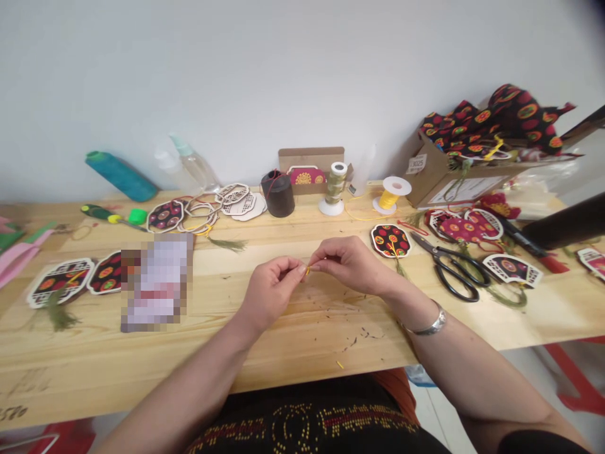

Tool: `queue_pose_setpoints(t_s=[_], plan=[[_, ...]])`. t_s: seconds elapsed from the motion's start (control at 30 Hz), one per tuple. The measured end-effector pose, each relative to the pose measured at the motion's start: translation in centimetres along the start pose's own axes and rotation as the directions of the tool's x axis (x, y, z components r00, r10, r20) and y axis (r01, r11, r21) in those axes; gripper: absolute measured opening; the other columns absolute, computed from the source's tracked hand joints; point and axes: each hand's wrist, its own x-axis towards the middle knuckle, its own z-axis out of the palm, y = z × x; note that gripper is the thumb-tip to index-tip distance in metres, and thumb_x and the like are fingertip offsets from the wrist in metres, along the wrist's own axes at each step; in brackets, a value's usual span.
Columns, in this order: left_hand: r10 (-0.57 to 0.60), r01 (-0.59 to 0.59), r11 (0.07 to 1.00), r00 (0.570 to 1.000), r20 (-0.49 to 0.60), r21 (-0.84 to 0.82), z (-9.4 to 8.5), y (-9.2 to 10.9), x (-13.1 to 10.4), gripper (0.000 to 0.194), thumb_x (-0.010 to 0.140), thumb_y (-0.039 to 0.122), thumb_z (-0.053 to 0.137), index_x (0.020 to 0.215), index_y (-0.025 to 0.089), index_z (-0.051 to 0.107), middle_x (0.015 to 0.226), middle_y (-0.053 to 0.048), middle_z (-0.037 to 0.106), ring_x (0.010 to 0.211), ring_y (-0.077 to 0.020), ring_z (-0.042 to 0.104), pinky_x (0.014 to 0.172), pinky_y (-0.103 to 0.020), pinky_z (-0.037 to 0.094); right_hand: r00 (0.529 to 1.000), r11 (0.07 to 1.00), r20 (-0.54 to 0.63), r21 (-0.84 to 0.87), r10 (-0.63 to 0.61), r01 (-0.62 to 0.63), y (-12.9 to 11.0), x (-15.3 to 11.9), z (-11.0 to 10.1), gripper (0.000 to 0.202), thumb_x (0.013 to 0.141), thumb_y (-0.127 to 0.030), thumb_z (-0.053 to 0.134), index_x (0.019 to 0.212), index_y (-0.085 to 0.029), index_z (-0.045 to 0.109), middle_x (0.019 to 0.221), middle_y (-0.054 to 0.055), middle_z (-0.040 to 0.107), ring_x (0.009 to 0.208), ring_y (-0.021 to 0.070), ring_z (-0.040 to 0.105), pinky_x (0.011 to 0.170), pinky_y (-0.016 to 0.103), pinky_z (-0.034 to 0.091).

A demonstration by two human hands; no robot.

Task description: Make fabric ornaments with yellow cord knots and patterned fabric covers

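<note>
Above the middle of the table, my left hand [274, 287] and my right hand [352, 263] meet fingertip to fingertip. Both are closed in a pinch on a short bit of yellow cord [307, 271], most of it hidden by the fingers. To the right of my right hand lies a framed black ornament [391, 241] with red and yellow pattern and a green tassel. Large black-handled scissors [451, 265] rest beyond it. A spool of yellow cord [391, 195] stands farther back, with a loose strand trailing left.
Along the wall stand a black thread spool [278, 194], a green-gold thread spool [336, 189] and a teal thread cone [120, 175]. A cardboard box [425, 176] full of patterned fabric sits at back right. Framed ornaments [61, 282] lie at left; a screwdriver [101, 213] lies behind them.
</note>
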Motion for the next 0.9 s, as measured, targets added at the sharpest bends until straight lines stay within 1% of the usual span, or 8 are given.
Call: queue_pose_setpoints(t_s=[0.13,0.23,0.37,0.5,0.6,0.7,0.8,0.9], plan=[[-0.004,0.004,1.000,1.000,-0.017,-0.007,0.1,0.1,0.0,0.015,0.074,0.028,0.061,0.064,0.016,0.064,0.057,0.001,0.059,0.051,-0.0097,0.044,0.050,-0.024,0.034,0.999,0.998,0.003,-0.050,-0.041,0.041,0.1,0.0,0.1,0.009,0.079,-0.010,0.061,0.075,-0.012,0.069,0.068,0.002,0.067,0.063,0.0090,0.056,0.061,0.021,0.041],[-0.020,0.019,0.999,0.999,-0.035,-0.035,0.2,-0.1,-0.1,0.015,0.073,0.027,0.064,0.064,0.016,0.065,0.057,0.001,0.059,0.052,-0.0091,0.045,0.050,-0.023,0.034,0.999,0.999,-0.005,-0.038,-0.038,0.038,0.3,0.0,0.3,0.010,0.079,-0.010,0.060,0.073,-0.013,0.068,0.068,0.001,0.066,0.063,0.0092,0.055,0.062,0.022,0.041],[-0.051,0.039,0.982,0.997,-0.057,-0.185,0.2,-0.5,0.0,0.018,0.077,0.031,0.065,0.069,0.015,0.067,0.052,0.004,0.052,0.047,-0.0061,0.038,0.046,-0.021,0.028,0.997,0.990,-0.038,0.122,0.071,-0.066,0.3,0.1,0.5,0.010,0.079,-0.016,0.059,0.071,-0.014,0.066,0.065,0.000,0.062,0.060,0.0088,0.050,0.059,0.022,0.038],[-0.077,0.042,0.903,0.995,-0.065,-0.427,0.4,-0.8,0.3,0.015,0.076,0.030,0.069,0.086,0.018,0.072,0.069,0.001,0.063,0.047,-0.0029,0.037,0.045,-0.019,0.027,0.976,0.909,-0.040,0.374,0.215,-0.185,0.3,0.3,0.6,0.012,0.076,-0.024,0.061,0.070,-0.013,0.064,0.059,-0.003,0.056,0.055,0.0077,0.043,0.055,0.023,0.035],[-0.162,0.141,0.839,0.987,0.006,-0.526,0.7,-0.8,0.4,0.030,0.067,0.027,0.078,0.095,0.021,0.074,0.068,0.000,0.065,0.047,-0.0021,0.036,0.044,-0.017,0.026,0.967,0.839,-0.013,0.500,0.256,-0.216,0.3,0.3,0.7,0.016,0.074,-0.028,0.064,0.069,-0.013,0.064,0.060,-0.003,0.055,0.056,0.0073,0.042,0.056,0.023,0.034],[-0.228,0.190,0.793,0.974,0.007,-0.579,1.2,-0.6,0.2,0.035,0.059,0.026,0.083,0.092,0.021,0.076,0.067,0.000,0.066,0.047,-0.0018,0.036,0.043,-0.016,0.026,0.963,0.782,0.020,0.578,0.270,-0.232,0.1,0.2,1.0,0.019,0.072,-0.031,0.066,0.068,-0.013,0.063,0.057,-0.005,0.050,0.053,0.0062,0.037,0.053,0.023,0.030],[-0.227,0.149,0.769,0.973,-0.047,-0.622,1.4,-0.1,0.0,0.032,0.055,0.026,0.085,0.085,0.021,0.077,0.065,0.001,0.064,0.046,-0.0014,0.036,0.041,-0.016,0.024,0.960,0.751,0.042,0.614,0.275,-0.242,-0.1,0.1,1.1,0.019,0.071,-0.032,0.067,0.068,-0.013,0.063,0.055,-0.006,0.048,0.052,0.0060,0.034,0.051,0.023,0.027],[-0.199,0.114,0.755,0.978,-0.060,-0.645,1.6,0.5,-0.2,0.032,0.055,0.024,0.085,0.085,0.020,0.077,0.060,0.003,0.060,0.044,-0.0012,0.036,0.040,-0.016,0.023,0.961,0.756,0.043,0.608,0.273,-0.242,-0.2,0.0,1.1,0.020,0.071,-0.032,0.067,0.065,-0.014,0.061,0.053,-0.006,0.046,0.051,0.0058,0.033,0.050,0.023,0.026]])
